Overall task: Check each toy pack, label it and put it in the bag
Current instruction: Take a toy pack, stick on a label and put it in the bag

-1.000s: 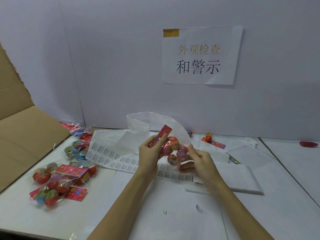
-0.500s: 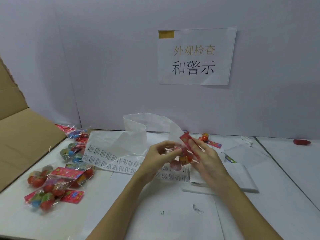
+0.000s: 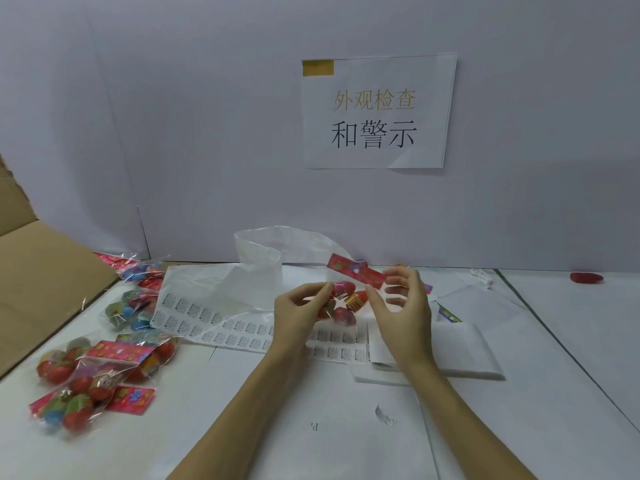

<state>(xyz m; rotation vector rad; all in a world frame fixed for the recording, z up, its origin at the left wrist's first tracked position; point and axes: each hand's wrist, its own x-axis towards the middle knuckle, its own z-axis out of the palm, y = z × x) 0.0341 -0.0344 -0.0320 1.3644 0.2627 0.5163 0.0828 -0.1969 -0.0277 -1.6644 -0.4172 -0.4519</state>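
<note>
You have one toy pack (image 3: 341, 299) lifted above the middle of the worktop (image 3: 346, 427), over the sheet of warning labels (image 3: 221, 323). Your left hand (image 3: 298, 317) pinches the clear wrapper at its left side with thumb and fingertips; your right hand (image 3: 401, 313) is beside the pack's red header card (image 3: 356, 273), fingers curved and spread — whether they actually grip the card, I cannot tell. The white plastic bag (image 3: 263, 268) stands open just behind the pack, toward the worktop's far edge. More packs (image 3: 93, 372) lie along the left edge, next to a cardboard flap (image 3: 41, 289). A printed sign (image 3: 377, 112) hangs on the back wall, and folded white paper (image 3: 460, 348) lies under your right wrist.
</note>
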